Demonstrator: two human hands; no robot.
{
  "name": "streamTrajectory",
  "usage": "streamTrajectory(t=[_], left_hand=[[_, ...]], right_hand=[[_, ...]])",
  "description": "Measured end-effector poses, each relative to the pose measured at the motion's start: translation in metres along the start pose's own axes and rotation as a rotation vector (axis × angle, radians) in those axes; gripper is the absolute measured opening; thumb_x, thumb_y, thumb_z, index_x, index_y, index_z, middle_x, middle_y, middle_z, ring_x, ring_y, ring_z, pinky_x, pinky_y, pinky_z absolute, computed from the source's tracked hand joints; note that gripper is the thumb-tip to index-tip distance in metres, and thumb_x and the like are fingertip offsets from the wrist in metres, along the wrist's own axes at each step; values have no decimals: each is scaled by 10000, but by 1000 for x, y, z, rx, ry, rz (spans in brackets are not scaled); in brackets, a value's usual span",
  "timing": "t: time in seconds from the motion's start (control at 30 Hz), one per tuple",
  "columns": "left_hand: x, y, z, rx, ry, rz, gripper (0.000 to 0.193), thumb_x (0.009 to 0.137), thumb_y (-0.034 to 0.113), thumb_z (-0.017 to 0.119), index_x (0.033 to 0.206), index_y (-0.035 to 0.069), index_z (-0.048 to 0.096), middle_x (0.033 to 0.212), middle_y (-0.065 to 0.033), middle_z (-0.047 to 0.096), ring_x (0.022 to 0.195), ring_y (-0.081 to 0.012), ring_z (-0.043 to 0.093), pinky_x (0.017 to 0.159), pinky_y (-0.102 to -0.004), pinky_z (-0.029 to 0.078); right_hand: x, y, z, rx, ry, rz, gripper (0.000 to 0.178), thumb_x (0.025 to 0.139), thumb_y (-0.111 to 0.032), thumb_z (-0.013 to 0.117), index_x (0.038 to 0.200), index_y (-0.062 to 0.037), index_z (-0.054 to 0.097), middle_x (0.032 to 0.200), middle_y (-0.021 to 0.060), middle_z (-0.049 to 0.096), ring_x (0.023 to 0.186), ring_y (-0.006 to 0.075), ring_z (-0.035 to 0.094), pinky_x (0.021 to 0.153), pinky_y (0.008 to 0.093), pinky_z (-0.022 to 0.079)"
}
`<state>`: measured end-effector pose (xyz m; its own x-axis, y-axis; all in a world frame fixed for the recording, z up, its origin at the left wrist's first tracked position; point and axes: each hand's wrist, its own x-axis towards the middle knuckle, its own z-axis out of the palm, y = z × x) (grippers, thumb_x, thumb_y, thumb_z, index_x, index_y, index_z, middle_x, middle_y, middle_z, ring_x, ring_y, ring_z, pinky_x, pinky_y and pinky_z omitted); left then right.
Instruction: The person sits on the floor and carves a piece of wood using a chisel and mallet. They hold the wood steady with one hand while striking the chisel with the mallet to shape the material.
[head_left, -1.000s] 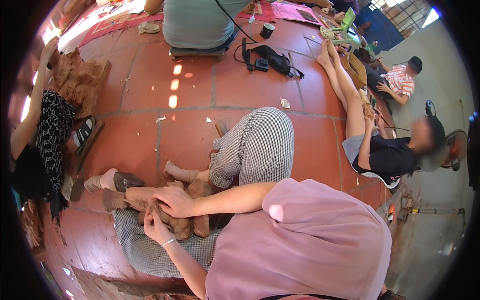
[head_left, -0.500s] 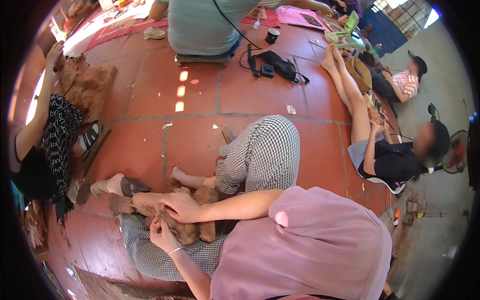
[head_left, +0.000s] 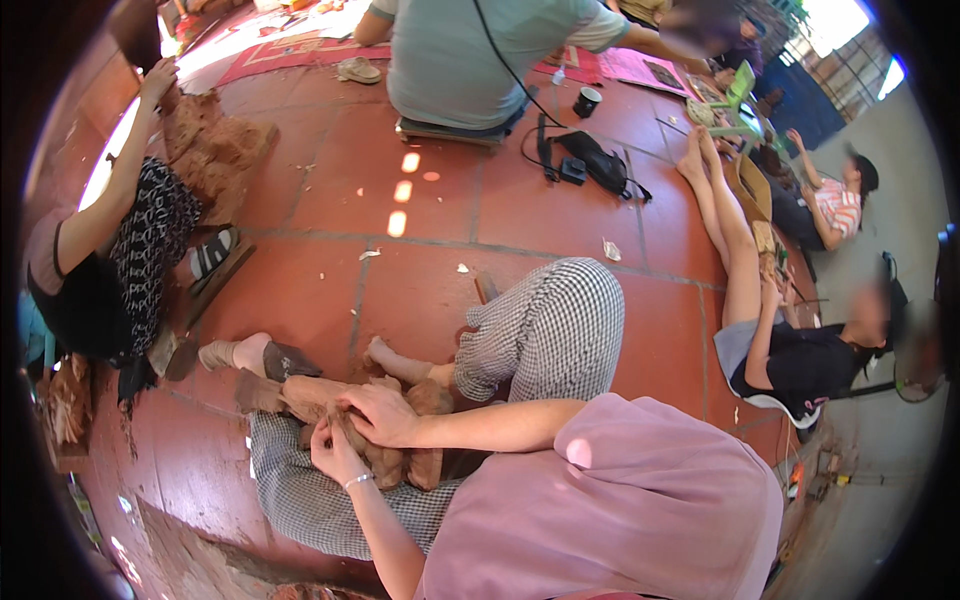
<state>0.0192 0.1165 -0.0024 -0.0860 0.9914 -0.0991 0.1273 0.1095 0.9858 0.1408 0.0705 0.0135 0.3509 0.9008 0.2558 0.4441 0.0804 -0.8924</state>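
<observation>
Across my lap lies a lumpy brown carved-looking piece, its material unclear, with a rounded end pointing left. My right hand rests over its top, fingers bent around it. From the near side my left hand, with a thin bracelet at the wrist, pinches at the piece close to my right fingertips. Whatever sits between the left fingers is too small or hidden to name. My black-and-white checkered trouser legs lie around the piece.
Red floor tiles carry scattered pale scraps. A person on the left sits by a big brown lump on a board. Ahead are a seated person's back, a black bag and a dark mug. Others sit at right.
The whole view has shifted, moving the scene rightward. My left hand has come closer to my right fingertips on the piece. A person in stripes at far right has raised an arm.
</observation>
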Motion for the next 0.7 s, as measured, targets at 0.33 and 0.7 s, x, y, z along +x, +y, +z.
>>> streamTrajectory(t=[0.33,0.7], left_hand=[[-27,17,-32,-432,-59,-332,71,886,8,657,944,13,617,668,44,564,472,-36,439,414,-184,333],[-31,-5,-27,-457,-79,-214,124,873,-45,661,803,15,578,981,-80,653,627,-79,551,534,-216,453]], right_hand=[[4,-5,-3,-61,-32,-76,281,814,-73,639,1093,-52,604,974,80,690,919,299,638,813,391,499],[0,-1,-2,-93,-94,-123,294,834,-83,626,1127,-63,605,985,63,699,928,277,645,827,388,505]])
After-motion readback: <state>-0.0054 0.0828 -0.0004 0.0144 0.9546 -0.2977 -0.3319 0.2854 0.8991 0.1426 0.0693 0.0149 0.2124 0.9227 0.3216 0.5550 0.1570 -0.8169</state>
